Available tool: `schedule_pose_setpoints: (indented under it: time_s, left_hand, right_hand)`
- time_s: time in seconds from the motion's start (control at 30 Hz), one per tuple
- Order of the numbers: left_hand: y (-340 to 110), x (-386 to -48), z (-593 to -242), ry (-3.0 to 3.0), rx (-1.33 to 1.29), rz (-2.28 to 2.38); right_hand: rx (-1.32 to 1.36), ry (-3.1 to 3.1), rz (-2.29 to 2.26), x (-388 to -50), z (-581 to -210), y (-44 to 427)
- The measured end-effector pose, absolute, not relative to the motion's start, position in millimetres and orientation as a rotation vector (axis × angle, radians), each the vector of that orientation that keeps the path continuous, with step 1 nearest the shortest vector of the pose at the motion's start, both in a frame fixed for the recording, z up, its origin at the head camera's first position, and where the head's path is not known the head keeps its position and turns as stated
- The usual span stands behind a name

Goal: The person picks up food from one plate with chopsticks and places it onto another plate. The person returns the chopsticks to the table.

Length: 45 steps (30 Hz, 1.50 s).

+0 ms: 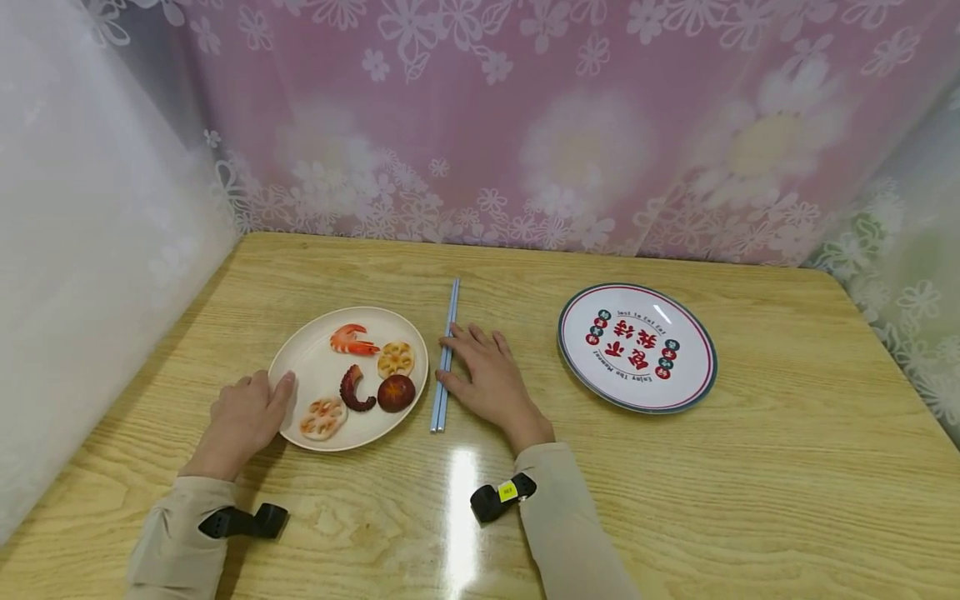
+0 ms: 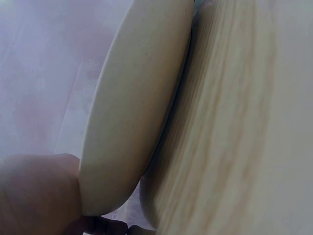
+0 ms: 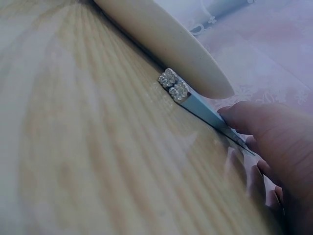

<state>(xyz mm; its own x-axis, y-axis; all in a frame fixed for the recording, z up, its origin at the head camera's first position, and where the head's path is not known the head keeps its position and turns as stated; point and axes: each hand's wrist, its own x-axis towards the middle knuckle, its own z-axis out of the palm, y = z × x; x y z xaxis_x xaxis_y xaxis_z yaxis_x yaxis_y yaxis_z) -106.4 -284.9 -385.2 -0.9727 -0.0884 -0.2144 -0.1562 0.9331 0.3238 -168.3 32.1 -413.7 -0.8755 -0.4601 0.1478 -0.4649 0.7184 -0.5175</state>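
Observation:
A cream plate (image 1: 315, 350) holds several food pieces: a shrimp (image 1: 352, 340), a yellow lotus root slice (image 1: 395, 359), a mushroom (image 1: 396, 392), an octopus tentacle (image 1: 356, 389) and a pale lotus root slice (image 1: 323, 419). My left hand (image 1: 243, 421) grips the plate's left rim, thumb on the edge and fingers curled low beside it. A pair of pale blue chopsticks (image 1: 439, 408) lies on the table, right of the plate. Over them reaches my right hand (image 1: 487, 379), its thumb and index fingertip touching the chopsticks, the other fingers spread loosely. Silvery chopstick ends (image 3: 173, 85) show in the right wrist view.
A white plate (image 1: 637, 392) with a green and red rim and red lettering stands right of my right hand. The wooden table (image 1: 780, 467) ends at a pink flowered curtain (image 1: 480, 150) behind. White sheer cloth (image 1: 97, 250) hangs along the left side.

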Motion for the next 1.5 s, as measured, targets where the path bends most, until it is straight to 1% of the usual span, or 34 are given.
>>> schedule_pose_setpoints:
  time_s: [0.43,0.8,1.5]
  left_hand:
    - [-283.5,-108.4,-383.7,2.902,-0.180,0.489]
    - [-282.4,-103.7,-384.3,2.894,-0.170,0.511]
    - [-284.9,-105.8,-387.4,2.904,-0.153,0.494]
  right_hand:
    - [0.782,-2.887,0.886,-166.8,-413.1,32.6]
    - [0.775,-2.867,0.913,-163.6,-416.7,34.5]
    - [0.738,-2.796,1.082,-157.2,-420.1,37.5]
